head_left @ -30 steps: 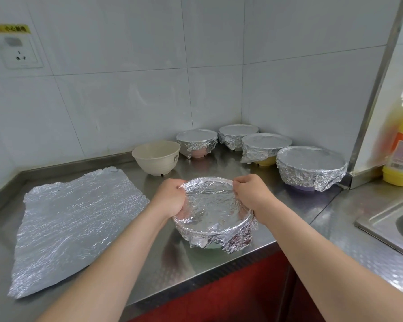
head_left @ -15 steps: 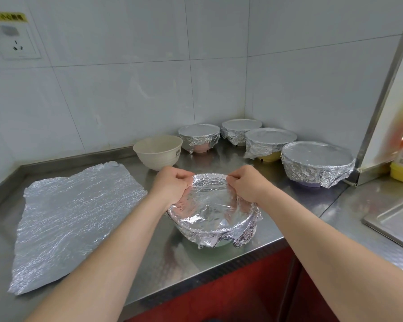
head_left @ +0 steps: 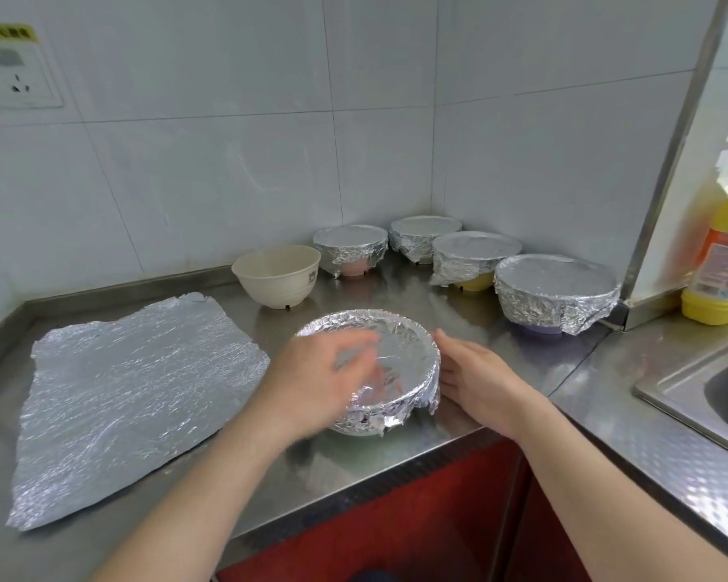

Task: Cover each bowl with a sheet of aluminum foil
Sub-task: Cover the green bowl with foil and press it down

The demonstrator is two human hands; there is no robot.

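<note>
Wall socket: is sitting on the tiled wall, far up and to the left of the front bowl.
Foil sheet: is lying flat and crinkled on the desk, left of the front bowl and apart from it, with nothing on it.
Cream bowl: is standing upright and uncovered, behind and left of the front bowl.
Left hand: is reaching over the left part of the front bowl, fingers spread and loose above its foil top. It is motion-blurred, so I cannot tell whether it is touching.
Front bowl: is standing near the desk's front edge with foil stretched over its mouth and crimped down its sides.
Pink bowl: is standing foil-covered behind the front bowl.
Right hand: is lying flat with fingers straight, just beside the front bowl's right side and gripping nothing. The two hands are apart, one on each side of the bowl.
Corner bowl: is standing foil-covered behind and right of the front bowl.
Yellow bowl: is standing foil-covered behind and right of the front bowl.
Purple bowl: is standing foil-covered to the right of the front bowl.
Yellow bottle: is standing far right of the front bowl.
Sink: is showing at the frame's edge, far right of the front bowl.
</note>
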